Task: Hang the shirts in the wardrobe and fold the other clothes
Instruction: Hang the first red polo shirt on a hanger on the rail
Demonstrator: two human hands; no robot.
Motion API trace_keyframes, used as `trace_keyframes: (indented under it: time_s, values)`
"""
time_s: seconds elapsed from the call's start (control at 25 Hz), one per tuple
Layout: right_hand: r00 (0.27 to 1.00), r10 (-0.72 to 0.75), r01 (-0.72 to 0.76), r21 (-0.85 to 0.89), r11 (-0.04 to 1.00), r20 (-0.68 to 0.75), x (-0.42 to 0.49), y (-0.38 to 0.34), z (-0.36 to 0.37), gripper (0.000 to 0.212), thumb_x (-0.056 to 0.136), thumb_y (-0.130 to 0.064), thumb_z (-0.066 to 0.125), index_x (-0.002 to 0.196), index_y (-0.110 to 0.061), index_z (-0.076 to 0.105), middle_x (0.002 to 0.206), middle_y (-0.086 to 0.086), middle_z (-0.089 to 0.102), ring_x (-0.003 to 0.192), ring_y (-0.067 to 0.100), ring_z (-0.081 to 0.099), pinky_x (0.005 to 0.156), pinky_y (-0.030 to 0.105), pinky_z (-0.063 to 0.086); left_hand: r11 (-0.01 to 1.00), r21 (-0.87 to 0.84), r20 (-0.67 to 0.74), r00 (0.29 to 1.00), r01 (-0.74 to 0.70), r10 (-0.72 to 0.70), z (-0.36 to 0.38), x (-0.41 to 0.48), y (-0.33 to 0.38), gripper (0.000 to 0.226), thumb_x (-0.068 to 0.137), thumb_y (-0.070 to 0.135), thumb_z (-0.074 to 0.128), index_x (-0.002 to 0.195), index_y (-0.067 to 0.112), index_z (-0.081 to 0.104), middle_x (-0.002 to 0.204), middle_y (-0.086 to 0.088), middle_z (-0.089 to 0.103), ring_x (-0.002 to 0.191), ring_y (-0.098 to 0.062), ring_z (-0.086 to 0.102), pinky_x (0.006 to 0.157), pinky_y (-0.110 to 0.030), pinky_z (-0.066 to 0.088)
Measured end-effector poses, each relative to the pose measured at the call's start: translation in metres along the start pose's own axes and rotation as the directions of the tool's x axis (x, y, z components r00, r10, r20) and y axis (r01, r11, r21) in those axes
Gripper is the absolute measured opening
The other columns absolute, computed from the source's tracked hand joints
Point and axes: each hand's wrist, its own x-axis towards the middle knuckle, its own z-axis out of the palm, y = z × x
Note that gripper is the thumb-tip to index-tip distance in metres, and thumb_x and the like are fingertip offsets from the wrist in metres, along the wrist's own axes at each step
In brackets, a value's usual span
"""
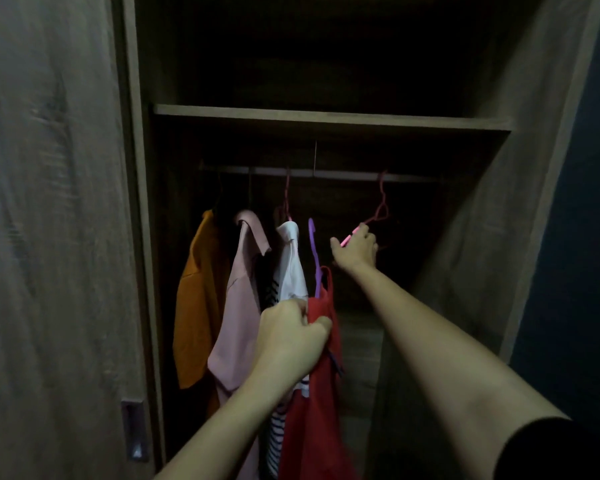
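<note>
Left fingers (pixel 321 323) clench red garment (pixel 316 410) (purple hanger (pixel 313 251)); right fingers (pixel 364 234) grasp pink hanger (pixel 379 210); hung shirts (pixel 236 306) alongside.

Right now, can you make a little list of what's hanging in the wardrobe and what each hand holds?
On the rail: orange shirt, pink shirt, white striped shirt, bare pink hanger
Left hand: grips red top on purple hanger, not yet on the rail
Right hand: holds the bare pink hanger
Shelf above: contents too dark to see
</note>
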Motion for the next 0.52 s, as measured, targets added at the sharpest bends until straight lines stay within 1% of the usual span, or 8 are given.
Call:
trace_keyframes:
  time_s: [0.08, 0.12, 0.16, 0.24, 0.28, 0.32, 0.44, 0.52]
  values:
    - [0.997, 0.069, -0.07, 0.008, 0.998, 0.025, 0.019, -0.004, 0.012, 0.087, 0.083, -0.033, 0.065, 0.146, -0.007, 0.01, 0.143, 0.024, 0.032, 0.133, 0.039, 0.03, 0.107, 0.044, 0.03, 1.0, -0.002, -0.019, 1.0, -0.005, 0.005, 0.011, 0.013, -0.002, 0.037, 0.08, 0.021, 0.062, 0.051, 0.013, 0.04, 0.044, 0.003, 0.038, 0.048, -0.003, 0.048, 0.047, -0.012, 0.035]
    - [0.994, 0.099, -0.099, 0.0, 0.995, 0.038, 0.027, -0.004, 0.017, 0.091, 0.082, -0.03, 0.066, 0.146, -0.009, 0.006, 0.141, 0.023, 0.037, 0.132, 0.039, 0.033, 0.107, 0.044, 0.033, 1.0, -0.011, -0.021, 1.0, -0.002, 0.002, 0.016, 0.019, -0.003, 0.036, 0.08, 0.02, 0.062, 0.051, 0.013, 0.041, 0.044, 0.002, 0.038, 0.049, 0.001, 0.048, 0.047, -0.011, 0.035]
    - [0.99, 0.132, -0.132, 0.0, 0.991, 0.045, 0.034, -0.002, 0.02, 0.091, 0.081, -0.026, 0.067, 0.146, -0.01, 0.005, 0.138, 0.022, 0.043, 0.129, 0.038, 0.037, 0.106, 0.044, 0.036, 1.0, -0.018, -0.028, 1.0, 0.002, -0.002, 0.023, 0.027, -0.004, 0.034, 0.08, 0.019, 0.062, 0.053, 0.011, 0.044, 0.044, 0.002, 0.038, 0.049, 0.0, 0.049, 0.046, -0.012, 0.035]
    - [0.98, 0.199, -0.2, 0.055, 0.978, 0.02, 0.042, 0.003, 0.025, 0.082, 0.082, -0.018, 0.064, 0.144, -0.012, 0.011, 0.131, 0.019, 0.051, 0.122, 0.037, 0.047, 0.099, 0.045, 0.044, 1.0, -0.001, -0.067, 0.998, 0.016, -0.016, 0.037, 0.044, -0.005, 0.031, 0.08, 0.02, 0.062, 0.056, 0.007, 0.048, 0.047, 0.0, 0.043, 0.05, -0.012, 0.05, 0.047, -0.021, 0.031]
    - [0.976, 0.218, -0.217, 0.085, 0.973, -0.004, 0.042, 0.007, 0.024, 0.077, 0.083, -0.016, 0.063, 0.142, -0.013, 0.014, 0.131, 0.019, 0.051, 0.12, 0.036, 0.049, 0.095, 0.046, 0.047, 1.0, 0.005, -0.086, 0.996, 0.03, -0.029, 0.045, 0.056, -0.004, 0.031, 0.079, 0.021, 0.062, 0.056, 0.005, 0.048, 0.049, -0.002, 0.045, 0.054, -0.017, 0.05, 0.048, -0.025, 0.026]
    - [0.976, 0.217, -0.214, 0.09, 0.973, -0.022, 0.041, 0.011, 0.021, 0.074, 0.084, -0.015, 0.061, 0.142, -0.014, 0.016, 0.133, 0.019, 0.049, 0.119, 0.036, 0.05, 0.093, 0.045, 0.048, 0.999, 0.002, -0.097, 0.994, 0.046, -0.046, 0.054, 0.069, -0.004, 0.032, 0.079, 0.021, 0.061, 0.055, 0.006, 0.048, 0.051, -0.003, 0.046, 0.059, -0.024, 0.051, 0.052, -0.027, 0.025]
    - [0.986, 0.165, -0.165, -0.012, 0.986, 0.007, 0.039, 0.027, 0.003, 0.072, 0.088, -0.016, 0.056, 0.146, -0.015, 0.013, 0.139, 0.017, 0.042, 0.121, 0.034, 0.048, 0.089, 0.04, 0.044, 0.995, -0.044, -0.085, 0.993, 0.084, -0.088, 0.08, 0.112, 0.006, 0.029, 0.079, 0.02, 0.059, 0.055, 0.007, 0.048, 0.059, -0.007, 0.053, 0.07, -0.029, 0.055, 0.06, -0.028, 0.033]
    - [0.99, 0.135, -0.131, -0.079, 0.988, 0.045, 0.042, 0.039, -0.013, 0.072, 0.09, -0.017, 0.054, 0.148, -0.017, 0.011, 0.14, 0.016, 0.041, 0.122, 0.034, 0.048, 0.091, 0.038, 0.043, 0.993, -0.057, -0.095, 0.99, 0.1, -0.105, 0.096, 0.139, 0.017, 0.024, 0.079, 0.019, 0.057, 0.061, 0.004, 0.052, 0.073, -0.016, 0.063, 0.082, -0.034, 0.06, 0.062, -0.027, 0.034]
